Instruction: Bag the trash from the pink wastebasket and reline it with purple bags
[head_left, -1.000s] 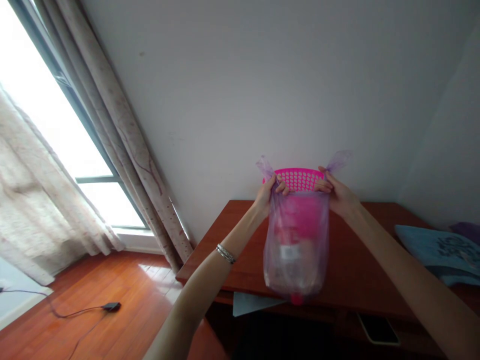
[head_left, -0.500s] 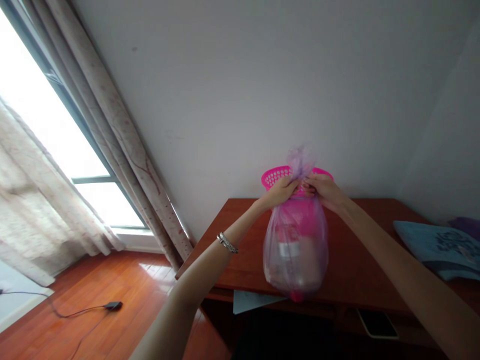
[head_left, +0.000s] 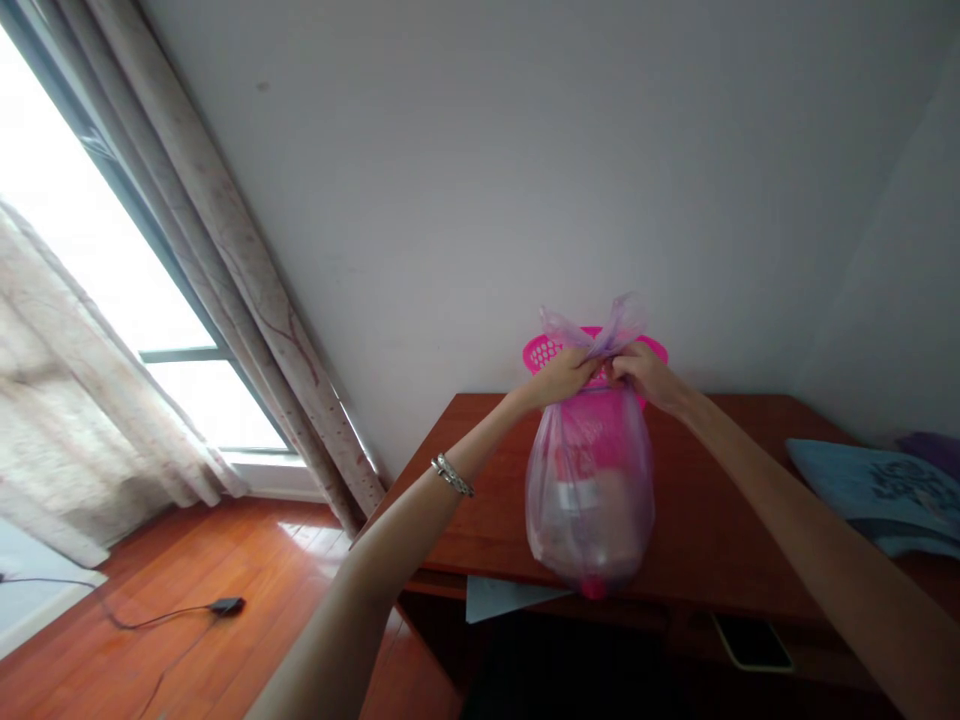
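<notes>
A see-through purple plastic bag (head_left: pixel 589 500) hangs upright in front of the desk's front part, with red, white and pale contents showing through it. My left hand (head_left: pixel 566 374) pinches the gathered neck of the bag from the left. On the other side, my right hand (head_left: pixel 651 374) is closed on the same neck, its fingers curled. Two loose ends of the bag stick up above my hands, spread apart. Behind the bag stands a bright pink basket with holes (head_left: pixel 541 352), mostly hidden by the bag and my hands.
The brown wooden desk (head_left: pixel 480 450) stands against a grey wall. A light blue printed bag (head_left: pixel 889 490) lies at its right. Below the desktop are a phone (head_left: pixel 752 641) and a paper sheet (head_left: pixel 510 598). A black adapter (head_left: pixel 226 606) with a cable lies on the floor, near curtains (head_left: pixel 247 260).
The bag's top, bunched upright before, has parted into two ends, one leaning left and one right. Both hands stay at the neck, and my right fingers have curled in more.
</notes>
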